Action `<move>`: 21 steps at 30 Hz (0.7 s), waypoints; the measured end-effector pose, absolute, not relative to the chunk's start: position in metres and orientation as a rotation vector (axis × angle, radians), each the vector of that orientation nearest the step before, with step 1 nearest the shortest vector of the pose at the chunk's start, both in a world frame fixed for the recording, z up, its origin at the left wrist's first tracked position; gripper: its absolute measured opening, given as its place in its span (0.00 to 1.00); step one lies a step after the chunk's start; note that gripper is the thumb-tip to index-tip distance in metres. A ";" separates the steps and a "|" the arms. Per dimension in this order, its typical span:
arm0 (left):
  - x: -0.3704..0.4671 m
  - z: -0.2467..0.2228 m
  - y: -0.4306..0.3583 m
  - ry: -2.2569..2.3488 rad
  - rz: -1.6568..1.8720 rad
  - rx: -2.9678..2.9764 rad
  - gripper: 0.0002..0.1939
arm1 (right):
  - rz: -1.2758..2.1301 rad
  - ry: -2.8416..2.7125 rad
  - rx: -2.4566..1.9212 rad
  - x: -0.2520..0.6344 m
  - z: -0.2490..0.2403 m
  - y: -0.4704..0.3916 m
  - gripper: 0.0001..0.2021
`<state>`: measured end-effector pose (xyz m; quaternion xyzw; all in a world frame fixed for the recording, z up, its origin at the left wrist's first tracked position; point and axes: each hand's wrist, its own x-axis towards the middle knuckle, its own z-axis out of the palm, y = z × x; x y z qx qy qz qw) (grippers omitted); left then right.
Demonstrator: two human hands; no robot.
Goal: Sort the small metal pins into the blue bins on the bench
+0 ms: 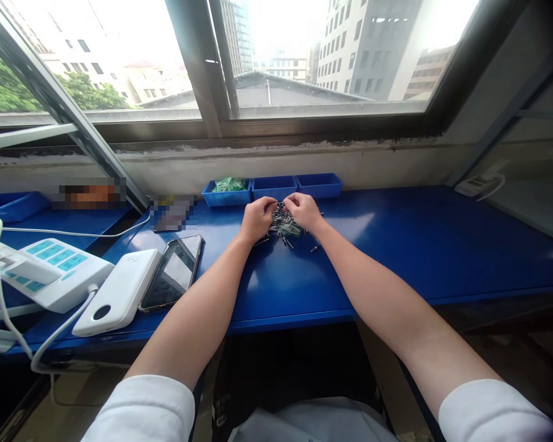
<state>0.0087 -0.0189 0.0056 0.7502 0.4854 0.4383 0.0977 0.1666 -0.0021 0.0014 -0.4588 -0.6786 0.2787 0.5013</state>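
Both hands meet over a loose pile of small metal pins or screws [282,222] on the blue table [267,288]. The fingers of my left hand [257,219] are pinched together at the pile's upper left, and what they hold is too small to name. Opposite it, my right hand [305,212] is also closed in a pinch, with a small dark piece near its fingertips. A bit of green, see-through material [290,230] lies among the pins. Behind the hands is a blue bin with green packets [228,191], beside two more blue bins [274,185] [319,184].
To the left lie a phone [174,273], a white power bank [117,293] and a white power strip [58,270] with cables. A metal shelf post [96,147] rises at the left. Windows [304,55] stand behind the table, whose front edge runs below my forearms.
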 end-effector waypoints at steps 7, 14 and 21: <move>0.007 0.006 -0.019 1.534 1.233 2.194 0.13 | 0.654 -1.633 -1.038 0.166 0.006 -0.011 0.11; 0.007 0.003 -0.012 1.622 1.310 2.171 0.18 | 0.523 -1.568 -1.155 0.180 0.009 -0.004 0.14; 0.003 -0.003 -0.009 1.757 1.152 2.246 0.16 | 0.082 -1.707 -1.638 0.205 0.006 0.009 0.29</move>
